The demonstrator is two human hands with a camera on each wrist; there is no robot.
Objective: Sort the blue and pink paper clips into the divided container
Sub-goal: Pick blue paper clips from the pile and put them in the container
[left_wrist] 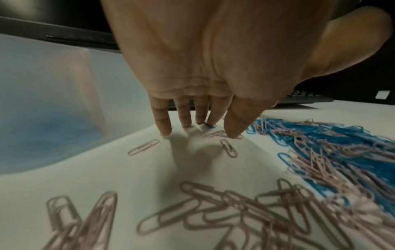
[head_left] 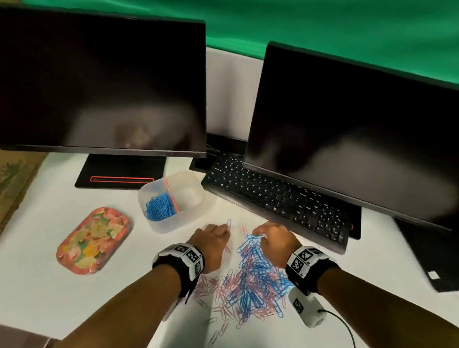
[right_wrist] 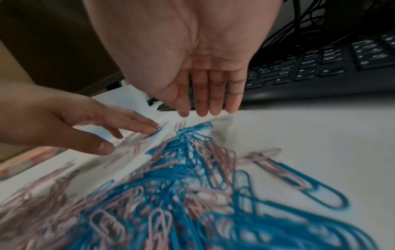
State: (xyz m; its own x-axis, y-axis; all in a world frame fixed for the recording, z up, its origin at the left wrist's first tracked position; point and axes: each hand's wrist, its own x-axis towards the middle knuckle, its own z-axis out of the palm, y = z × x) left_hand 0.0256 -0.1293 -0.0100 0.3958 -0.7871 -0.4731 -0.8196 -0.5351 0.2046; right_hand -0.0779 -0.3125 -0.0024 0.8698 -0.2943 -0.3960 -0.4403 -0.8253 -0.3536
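Left hand (head_left: 212,237), fingers straight, presses what looks like a blue paper clip (head_left: 229,224) on the white table (head_left: 67,296). Right hand (head_left: 276,238) hovers open, empty, above the mixed blue and pink clip pile (head_left: 250,284).

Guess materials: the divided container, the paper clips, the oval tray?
Divided container: translucent frosted plastic; blue clips show through its wall. Paper clips: probably coated wire, given thin bent loops in matte blue and pink. Oval tray: glossy floral print; metal or plastic, unclear.

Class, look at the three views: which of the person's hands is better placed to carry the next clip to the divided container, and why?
Left. The left hand lies nearer the divided container, its fingertips already down among loose clips. The right hand hovers open above the mixed pile, beside the keyboard, farther from the container.
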